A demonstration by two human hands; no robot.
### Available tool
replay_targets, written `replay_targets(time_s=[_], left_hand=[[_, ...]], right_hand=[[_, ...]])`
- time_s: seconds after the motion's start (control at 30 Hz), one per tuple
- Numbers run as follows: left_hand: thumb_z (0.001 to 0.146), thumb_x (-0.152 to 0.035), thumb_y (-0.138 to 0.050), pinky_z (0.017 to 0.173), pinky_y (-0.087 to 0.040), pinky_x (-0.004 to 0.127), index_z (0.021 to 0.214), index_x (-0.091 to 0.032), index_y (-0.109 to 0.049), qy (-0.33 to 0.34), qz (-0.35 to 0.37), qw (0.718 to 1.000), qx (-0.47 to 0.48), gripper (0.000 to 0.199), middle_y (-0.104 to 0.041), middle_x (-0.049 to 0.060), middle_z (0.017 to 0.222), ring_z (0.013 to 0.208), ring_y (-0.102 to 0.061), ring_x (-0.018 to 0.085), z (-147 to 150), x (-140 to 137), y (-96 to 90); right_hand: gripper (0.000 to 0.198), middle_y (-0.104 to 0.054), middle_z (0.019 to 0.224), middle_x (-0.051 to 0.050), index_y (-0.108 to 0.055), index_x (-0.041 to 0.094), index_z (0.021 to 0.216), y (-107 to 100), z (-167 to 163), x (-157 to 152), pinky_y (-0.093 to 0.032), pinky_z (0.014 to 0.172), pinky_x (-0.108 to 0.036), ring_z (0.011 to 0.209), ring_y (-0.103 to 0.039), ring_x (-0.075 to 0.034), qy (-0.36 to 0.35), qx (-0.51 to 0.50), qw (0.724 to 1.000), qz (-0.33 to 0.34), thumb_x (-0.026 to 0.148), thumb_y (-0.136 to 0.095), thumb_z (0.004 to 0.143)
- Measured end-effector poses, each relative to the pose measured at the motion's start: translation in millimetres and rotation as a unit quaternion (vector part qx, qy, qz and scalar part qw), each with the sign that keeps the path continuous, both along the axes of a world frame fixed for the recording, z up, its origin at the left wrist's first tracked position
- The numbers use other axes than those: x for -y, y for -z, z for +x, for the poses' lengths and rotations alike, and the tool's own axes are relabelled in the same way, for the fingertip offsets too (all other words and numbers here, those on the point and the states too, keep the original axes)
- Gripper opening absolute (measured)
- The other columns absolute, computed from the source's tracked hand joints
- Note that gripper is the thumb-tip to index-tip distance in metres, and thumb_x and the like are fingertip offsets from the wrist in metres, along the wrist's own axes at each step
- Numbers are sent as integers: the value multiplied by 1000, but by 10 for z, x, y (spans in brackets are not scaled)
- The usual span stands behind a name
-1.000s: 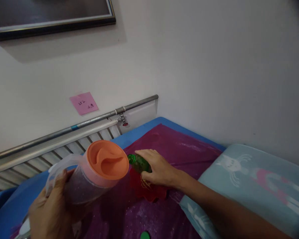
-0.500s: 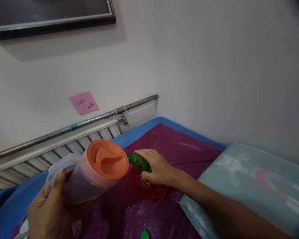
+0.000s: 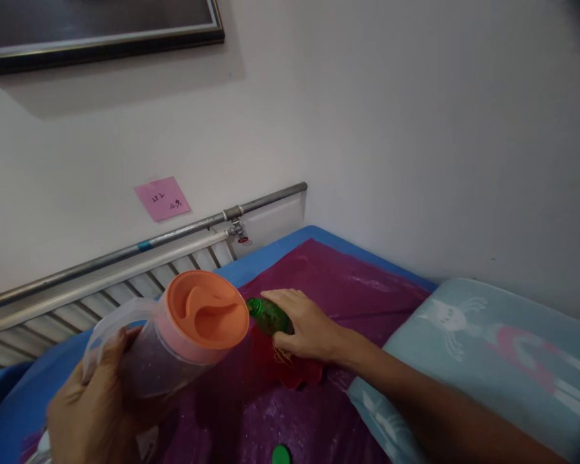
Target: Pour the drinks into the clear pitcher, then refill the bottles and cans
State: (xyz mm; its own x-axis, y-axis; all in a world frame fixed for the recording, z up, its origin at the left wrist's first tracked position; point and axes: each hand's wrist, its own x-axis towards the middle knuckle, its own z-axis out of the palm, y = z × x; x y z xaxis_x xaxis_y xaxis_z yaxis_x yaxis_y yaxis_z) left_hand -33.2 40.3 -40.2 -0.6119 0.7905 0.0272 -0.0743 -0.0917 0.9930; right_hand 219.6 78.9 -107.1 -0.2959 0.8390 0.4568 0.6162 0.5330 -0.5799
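Observation:
My left hand point(image 3: 94, 412) is closed round the handle of a translucent plastic pitcher point(image 3: 147, 364), which tilts to the right. Its orange lid point(image 3: 207, 309) faces me, and the rim meets the mouth of a small green bottle point(image 3: 270, 317). My right hand point(image 3: 309, 325) wraps the bottle and holds it tipped, its mouth pointing left. Whether liquid passes between the two is too small to tell. Below the bottle lies a red scalloped dish point(image 3: 297, 374) with gold marks, partly hidden by my hand. A green bottle cap point(image 3: 281, 454) rests near the bottom edge.
A shiny purple sheet point(image 3: 348, 277) covers the blue table point(image 3: 265, 254). On the right lies a pale blue cushion point(image 3: 464, 348) with cat figures. Behind are a white radiator point(image 3: 159, 280), a metal pipe point(image 3: 188, 232) and a pink note point(image 3: 163, 200) on the wall.
My left hand and the pitcher's handle have shifted very slightly left. My right hand keeps the green bottle in the same place at the pitcher's rim.

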Motion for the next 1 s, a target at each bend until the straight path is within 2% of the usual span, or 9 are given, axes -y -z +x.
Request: replay_targets(time_s=[0.13,0.53,0.7,0.83,1.0], left_hand=[[60,-48,-80,30,-41,19,92,-30,-76,-61,13,996,-64,37,-72,-1,68,50,-62,17,-25,-61,43],[57,-48,-81,33,-45,20,91,-28,-76,-72,19,995,-66,39,-73,0,70,53,-62,16,-68,-113,84],[52,-51,-83,29,-42,22,89,-30,-76,-84,-8,995,-49,43,-73,0,70,50,-61,18,-103,-144,83],[57,-48,-82,35,-46,21,89,-29,-76,-77,20,995,-54,37,-71,-1,65,50,-61,16,-54,-118,76],[60,-48,-80,32,-43,18,91,-27,-76,-78,18,995,-63,37,-70,-2,65,49,-60,15,-24,-90,62]], right_hand=[[69,-60,134,-15,-53,10,134,-4,-6,8,-39,105,-44,121,-53,-29,-2,-1,1000,0,19,-60,66],[67,-62,131,-15,-54,10,133,2,-12,4,-40,104,-44,119,-55,-29,-2,6,1000,15,20,-59,66],[67,-61,132,-14,-54,10,132,-6,-16,20,-40,104,-44,119,-55,-29,-2,4,1000,10,20,-58,66],[67,-61,132,-14,-54,11,132,-10,-13,22,-40,104,-44,119,-54,-29,-2,3,1000,9,19,-59,66],[67,-61,131,-15,-54,9,132,-10,-14,20,-40,104,-44,118,-54,-29,-6,3,1000,10,19,-59,66]])
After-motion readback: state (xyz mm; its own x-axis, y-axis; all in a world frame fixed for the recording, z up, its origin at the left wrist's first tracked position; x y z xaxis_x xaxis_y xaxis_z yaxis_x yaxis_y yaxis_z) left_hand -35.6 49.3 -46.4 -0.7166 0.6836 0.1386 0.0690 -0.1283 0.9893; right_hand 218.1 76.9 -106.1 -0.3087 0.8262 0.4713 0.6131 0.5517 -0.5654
